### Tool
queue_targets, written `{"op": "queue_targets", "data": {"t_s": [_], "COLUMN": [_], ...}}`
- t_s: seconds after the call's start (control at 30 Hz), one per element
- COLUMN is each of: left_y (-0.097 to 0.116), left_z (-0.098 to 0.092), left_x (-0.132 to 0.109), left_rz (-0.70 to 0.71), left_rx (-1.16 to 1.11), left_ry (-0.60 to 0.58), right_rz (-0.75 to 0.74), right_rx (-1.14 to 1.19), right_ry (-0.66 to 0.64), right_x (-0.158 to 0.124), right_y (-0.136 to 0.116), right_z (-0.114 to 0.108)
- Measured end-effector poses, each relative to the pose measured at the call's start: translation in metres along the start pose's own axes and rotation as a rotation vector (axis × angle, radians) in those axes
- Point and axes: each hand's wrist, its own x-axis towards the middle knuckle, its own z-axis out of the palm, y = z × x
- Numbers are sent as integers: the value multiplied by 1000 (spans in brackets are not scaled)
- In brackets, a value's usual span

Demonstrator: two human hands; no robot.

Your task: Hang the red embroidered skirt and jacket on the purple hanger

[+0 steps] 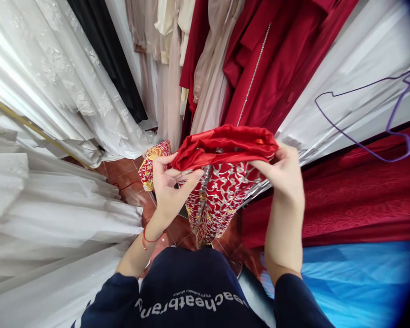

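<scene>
A red embroidered garment [222,196] with silver and gold patterning hangs in front of me, its opening facing up and its bright red satin lining showing. My left hand [169,187] pinches the left side of that opening between thumb and fingers. At the opposite side, my right hand [280,171] grips the edge, thumb in front and fingers partly hidden behind the cloth. Between the two hands the opening is spread wide. A sleeve-like red and gold patterned piece [152,166] shows beyond my left hand; whether it joins the garment I cannot tell.
White gowns [71,77] hang along the left, with a black garment [112,59] among them. Dark red dresses [259,59] hang ahead. A purple wire hanger [396,114] hangs at the right, above red fabric [362,191] and blue fabric [355,278]. Reddish tiles [123,175] cover the floor.
</scene>
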Motion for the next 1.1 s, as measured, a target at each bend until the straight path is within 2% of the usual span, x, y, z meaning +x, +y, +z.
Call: {"op": "queue_targets", "data": {"t_s": [0.1, 0.17, 0.23, 0.27, 0.33, 0.4, 0.47, 0.57, 0.7, 0.77, 0.83, 1.0, 1.1], "left_y": [4, -5, -22, -33, -55, -71, -78, -76, -75, -81, -89, -103, -109], "left_z": [-31, -47, -55, -56, -55, -52, -49, -46, -33, -20, -2, 46, 58], "left_x": [12, 23, 35, 41, 55, 68, 81, 94, 87, 74, 62, 54, 63], "left_rz": [130, 229, 291, 283, 181, 44, -35, -62, -151, -224, -279, -304, -298], "left_rx": [107, 191, 263, 284, 275, 215, 170, 157, 154, 134, 110, 40, 71], "left_ry": [-139, -113, -67, -88, -238, -352, -313, -147, 9, 74, 112, 96, 175], "right_rz": [-55, -135, -265, -338, -442, -466, -451, -442, -466, -508, -556, -564, -502], "right_rx": [66, 88, 97, 96, 86, 84, 114, 194, 71, 24, 75, 301, 353], "right_ry": [-18, -13, -13, -15, -34, -63, -98, -117, -41, 28, 43, -99, -167], "right_x": [14, 31, 56, 70, 100, 129, 156, 188, 207, 210, 216, 255, 279], "right_y": [-9, -13, -18, -20, -26, -29, -26, -6, 33, 51, 66, 95, 110], "right_z": [4, 4, 1, -1, -3, 0, 9, 30, 62, 74, 83, 102, 124]}}
